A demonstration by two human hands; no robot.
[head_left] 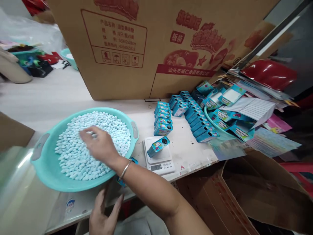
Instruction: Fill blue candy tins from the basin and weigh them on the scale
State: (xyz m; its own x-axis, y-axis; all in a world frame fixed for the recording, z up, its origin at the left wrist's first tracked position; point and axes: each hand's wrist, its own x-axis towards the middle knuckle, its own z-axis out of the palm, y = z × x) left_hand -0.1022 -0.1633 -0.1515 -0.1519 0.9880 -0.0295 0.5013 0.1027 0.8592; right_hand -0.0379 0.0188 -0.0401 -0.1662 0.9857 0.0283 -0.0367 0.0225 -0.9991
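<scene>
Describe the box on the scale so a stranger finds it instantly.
Start from the big turquoise basin of pale pieces. Just right of it is a small white scale bearing one blue box. Similar boxes stand grouped beyond; only this one sits on the scale.

A wide turquoise basin (50, 179) with rounded sides and a grey grip at each end sits upright on the bench (61, 93), near its front edge. Inside lie a great many small, smooth pellets (73, 158), pale blue to nearly white, loose and piled over one another. They cover most of the basin's floor, leaving bare turquoise toward the left and near side. Close against the near right rim, a blue object (121, 181) shows, mostly hidden
</scene>
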